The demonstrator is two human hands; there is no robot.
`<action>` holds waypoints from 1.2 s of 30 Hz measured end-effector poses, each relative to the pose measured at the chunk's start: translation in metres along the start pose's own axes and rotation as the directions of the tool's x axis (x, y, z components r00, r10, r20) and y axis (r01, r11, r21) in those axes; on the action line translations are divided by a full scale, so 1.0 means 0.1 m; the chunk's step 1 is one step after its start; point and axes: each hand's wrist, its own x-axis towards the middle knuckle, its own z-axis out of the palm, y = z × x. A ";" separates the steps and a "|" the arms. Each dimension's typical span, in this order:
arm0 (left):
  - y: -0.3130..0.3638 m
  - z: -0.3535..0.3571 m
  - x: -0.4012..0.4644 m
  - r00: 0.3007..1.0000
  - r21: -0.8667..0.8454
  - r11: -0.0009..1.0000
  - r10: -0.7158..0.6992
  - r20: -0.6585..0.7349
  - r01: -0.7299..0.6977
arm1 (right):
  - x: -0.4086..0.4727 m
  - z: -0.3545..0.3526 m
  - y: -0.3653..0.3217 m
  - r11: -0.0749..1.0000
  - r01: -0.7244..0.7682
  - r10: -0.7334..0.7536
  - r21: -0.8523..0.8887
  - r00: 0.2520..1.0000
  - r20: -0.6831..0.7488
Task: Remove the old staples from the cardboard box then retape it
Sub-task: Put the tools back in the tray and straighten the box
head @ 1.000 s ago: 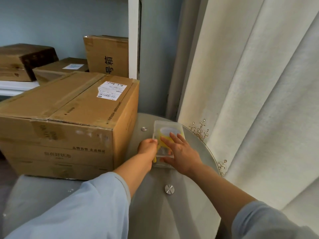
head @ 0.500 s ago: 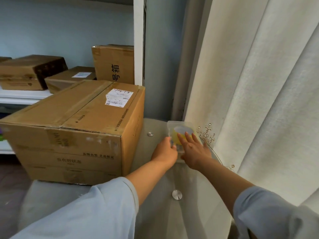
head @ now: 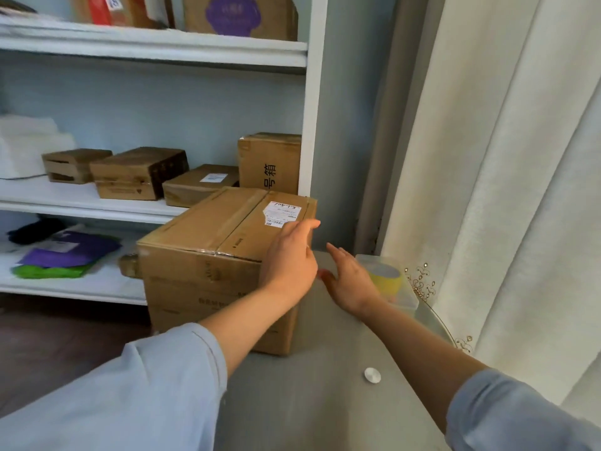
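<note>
Both hands open, holding nothing.
Left hand (head: 291, 262) flat against the cardboard box (head: 208, 255); right hand (head: 349, 279) hovers beside the tape roll (head: 388, 278).

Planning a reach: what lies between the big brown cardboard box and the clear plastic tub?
Head view: the right hand, over bare grey tabletop.

I note a round grey table (head: 312, 402) with a silver fastener cap (head: 372, 375) set in its top near the front right. A large cardboard box (head: 208, 255) stands on the table's left side, overhanging the left edge. At the far right edge sits a clear plastic tray (head: 408, 297) holding a yellow tape roll (head: 388, 277).
</note>
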 end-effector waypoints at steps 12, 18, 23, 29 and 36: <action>-0.63 -0.74 -0.25 0.947 0.491 0.865 -0.234 0.219 0.100 | -0.21 0.16 -0.72 0.929 -0.099 0.092 0.356 0.995 0.036; -0.52 -0.80 -0.31 0.976 0.558 0.827 -0.166 0.142 0.059 | -0.23 0.08 -0.69 0.866 -0.156 0.113 0.475 0.987 0.116; -0.52 -0.94 -0.33 0.990 0.380 0.925 -0.081 0.118 0.030 | -0.24 -0.01 -0.64 0.693 -0.308 0.229 0.651 0.951 0.207; -0.70 -1.32 -0.18 0.929 0.450 0.841 -0.364 0.063 0.299 | -0.27 0.05 -0.78 0.511 -0.559 0.403 0.653 0.827 0.392; -0.75 -1.12 -0.22 0.874 0.636 0.708 -0.475 0.107 0.307 | -0.26 0.13 -0.85 0.469 -0.520 0.419 0.714 0.843 0.338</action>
